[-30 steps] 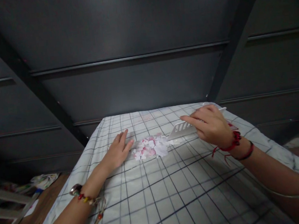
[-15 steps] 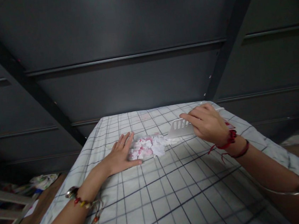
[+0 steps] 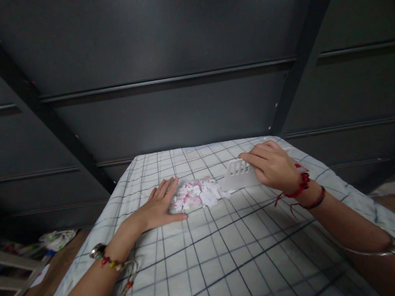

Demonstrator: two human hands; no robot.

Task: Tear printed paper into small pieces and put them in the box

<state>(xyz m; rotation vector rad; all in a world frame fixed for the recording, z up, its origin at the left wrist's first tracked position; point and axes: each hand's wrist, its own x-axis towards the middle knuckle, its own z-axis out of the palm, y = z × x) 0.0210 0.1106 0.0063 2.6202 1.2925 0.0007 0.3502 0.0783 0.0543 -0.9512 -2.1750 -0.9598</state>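
Note:
A small heap of torn paper scraps (image 3: 197,194), white with pink patches, lies on the checked tablecloth (image 3: 202,260). My left hand (image 3: 157,206) rests on the cloth at the heap's left side, fingers spread and thumb stretched along its near edge. From the right, my right hand (image 3: 273,166) grips a flat white slotted spatula (image 3: 237,176). Its blade stands on edge on the cloth, against or very close to the heap's right end. Most of the handle is hidden by the hand. Something pink-red (image 3: 301,167) shows behind my right wrist.
Dark wall panels (image 3: 166,118) with metal ribs rise right behind the table's far edge. At lower left stand a pale wooden chair or rack (image 3: 12,261) and some crumpled cloth or bags (image 3: 57,240) near the brown floor (image 3: 67,256).
The spatula blade has tilted more upright, and the loose scraps by it sit closer to the heap. My left hand has stayed nearly still; the view has shifted slightly.

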